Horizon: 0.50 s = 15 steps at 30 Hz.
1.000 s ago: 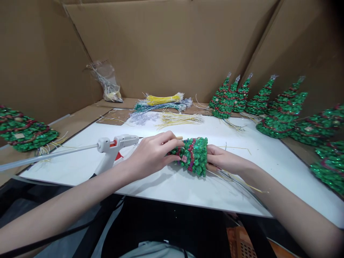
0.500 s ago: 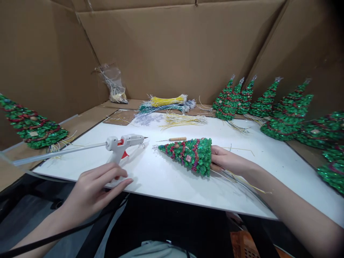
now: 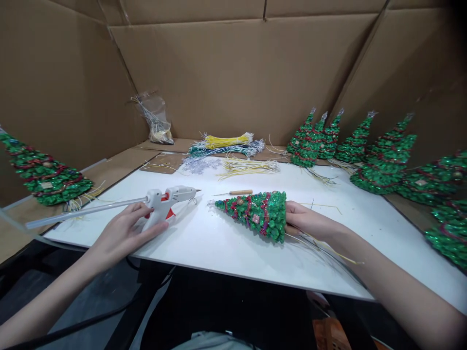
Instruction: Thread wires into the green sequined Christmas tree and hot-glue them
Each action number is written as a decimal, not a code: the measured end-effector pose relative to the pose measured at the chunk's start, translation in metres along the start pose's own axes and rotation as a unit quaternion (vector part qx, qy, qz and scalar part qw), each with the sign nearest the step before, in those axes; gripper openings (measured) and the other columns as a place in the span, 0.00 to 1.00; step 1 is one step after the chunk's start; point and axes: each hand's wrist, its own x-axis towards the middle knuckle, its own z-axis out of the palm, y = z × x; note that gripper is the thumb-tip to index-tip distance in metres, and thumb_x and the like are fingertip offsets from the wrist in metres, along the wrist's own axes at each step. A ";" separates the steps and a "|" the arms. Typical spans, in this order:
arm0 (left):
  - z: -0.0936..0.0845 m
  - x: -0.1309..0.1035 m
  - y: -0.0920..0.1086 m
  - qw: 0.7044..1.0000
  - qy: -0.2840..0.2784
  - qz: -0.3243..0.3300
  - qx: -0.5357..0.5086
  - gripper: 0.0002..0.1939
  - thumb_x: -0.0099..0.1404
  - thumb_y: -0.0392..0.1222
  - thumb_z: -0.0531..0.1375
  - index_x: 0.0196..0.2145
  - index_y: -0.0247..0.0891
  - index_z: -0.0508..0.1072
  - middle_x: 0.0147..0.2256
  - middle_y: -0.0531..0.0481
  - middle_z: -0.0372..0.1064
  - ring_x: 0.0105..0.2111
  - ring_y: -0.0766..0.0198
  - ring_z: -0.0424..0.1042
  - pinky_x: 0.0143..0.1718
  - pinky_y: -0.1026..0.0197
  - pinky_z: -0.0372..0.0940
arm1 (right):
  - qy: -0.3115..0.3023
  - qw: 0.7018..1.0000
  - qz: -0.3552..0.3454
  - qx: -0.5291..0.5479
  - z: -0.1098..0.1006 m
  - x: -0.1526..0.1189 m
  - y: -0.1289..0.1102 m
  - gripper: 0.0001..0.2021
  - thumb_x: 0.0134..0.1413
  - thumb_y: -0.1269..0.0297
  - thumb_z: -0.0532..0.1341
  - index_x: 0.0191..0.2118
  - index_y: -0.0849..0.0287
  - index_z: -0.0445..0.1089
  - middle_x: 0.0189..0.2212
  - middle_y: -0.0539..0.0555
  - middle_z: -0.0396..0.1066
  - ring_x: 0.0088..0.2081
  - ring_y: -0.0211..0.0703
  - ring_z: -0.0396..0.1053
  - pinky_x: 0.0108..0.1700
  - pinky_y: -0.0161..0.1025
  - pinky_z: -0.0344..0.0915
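1. The right hand, right of centre in the frame, is grasping the decorated tree by its wide base, with some fingers hiding behind or under it.
2. That tree is lying on its side over the white board, just right of the frame's centre, its clear tip pointing left.
3. The left hand, left of centre, is reaching around the handle of the glue gun, thumb and fingers loosely curving; whether it is gripping firmly, I cannot tell.
4. A clear glue stick is sticking out from the gun's rear toward the left edge.
5. As far as done work is showing, the tree is already wearing red garlands, a small pink box and its clear tip, so it is looking well advanced.
6. Loose wires are trailing from its base toward the lower right; what is remaining to be done on it, the view is not settling.
7. A wooden-handled awl is lying just above the tree, out of both hands.
8. Similar trees are standing along the right, several carrying clear tips, and another tree is leaning at the left; these are looking about equally far along.
9. Yellow wires are lying bundled at upper centre.
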 end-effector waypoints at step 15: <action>-0.001 0.004 0.038 0.958 -0.109 -0.158 -0.214 0.22 0.66 0.56 0.59 0.51 0.41 0.72 0.53 0.50 0.72 0.53 0.49 0.68 0.55 0.53 0.63 | 0.001 1.000 -0.008 0.023 0.003 0.001 -0.003 0.17 0.54 0.55 0.59 0.21 0.58 0.57 0.08 0.41 0.50 0.14 0.28 0.43 0.20 0.32 0.42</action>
